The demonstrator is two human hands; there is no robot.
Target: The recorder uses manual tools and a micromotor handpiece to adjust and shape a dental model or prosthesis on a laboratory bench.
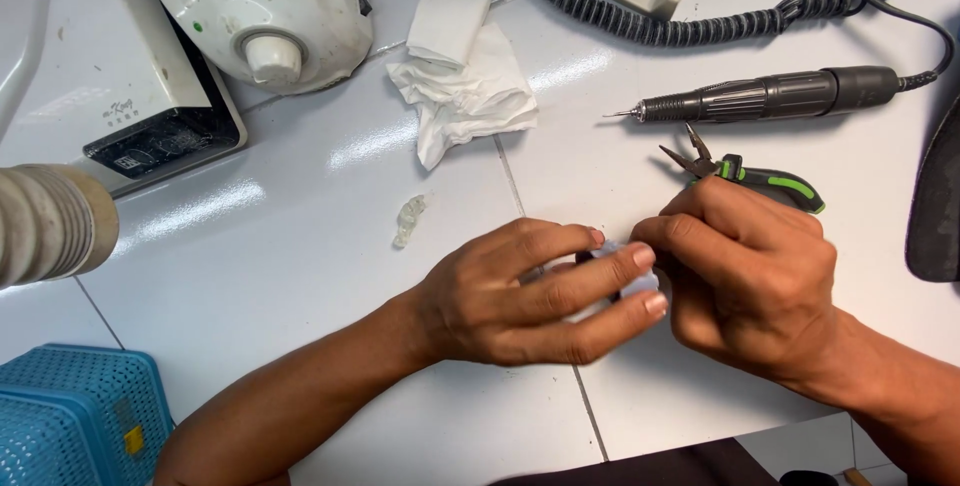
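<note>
A small white piece (pixel 632 268) is gripped between left hand (pixel 520 291) and right hand (pixel 745 276), both grips closed on it. Pliers (pixel 745 174) and a rotary handpiece (pixel 770 96) are laid just beyond on the white desk (pixel 300 246).

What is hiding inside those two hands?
A small white piece shows between the left hand and the right hand. The fingers cover most of it, so its shape cannot be told.
</note>
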